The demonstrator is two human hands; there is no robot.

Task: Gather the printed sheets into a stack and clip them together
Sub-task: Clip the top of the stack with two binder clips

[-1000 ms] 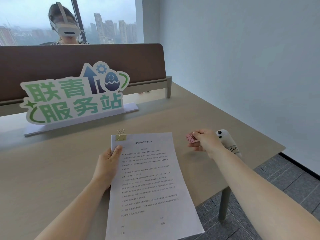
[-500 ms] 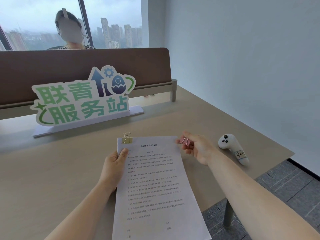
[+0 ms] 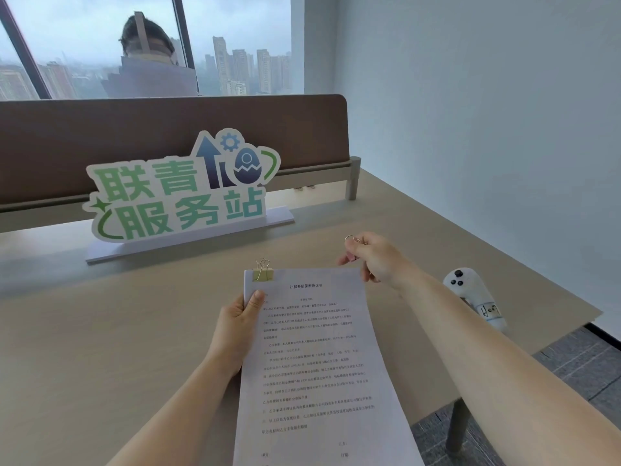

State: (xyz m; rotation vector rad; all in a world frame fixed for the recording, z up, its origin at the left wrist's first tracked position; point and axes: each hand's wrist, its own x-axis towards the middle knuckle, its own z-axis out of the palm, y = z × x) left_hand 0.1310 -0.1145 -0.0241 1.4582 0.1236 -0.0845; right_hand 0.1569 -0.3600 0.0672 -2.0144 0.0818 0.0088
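Note:
A stack of printed sheets (image 3: 316,358) with black text lies lengthwise in front of me over the desk. A gold binder clip (image 3: 263,272) is fastened on its top left corner. My left hand (image 3: 237,326) grips the stack's left edge just below that clip, thumb on top. My right hand (image 3: 378,260) is at the stack's top right corner and pinches a pink binder clip (image 3: 352,248) with its wire loops up. Whether the pink clip's jaws bite the paper is hidden by my fingers.
A white handheld controller (image 3: 473,297) lies on the beige desk (image 3: 100,331) to the right, near its edge. A green-and-white cut-out sign (image 3: 181,193) stands behind the sheets, before a brown divider panel (image 3: 168,136). A person (image 3: 148,58) sits beyond it.
My right hand carried the pink clip leftward from beside the controller to the stack's top right corner. My left hand kept its grip on the sheets.

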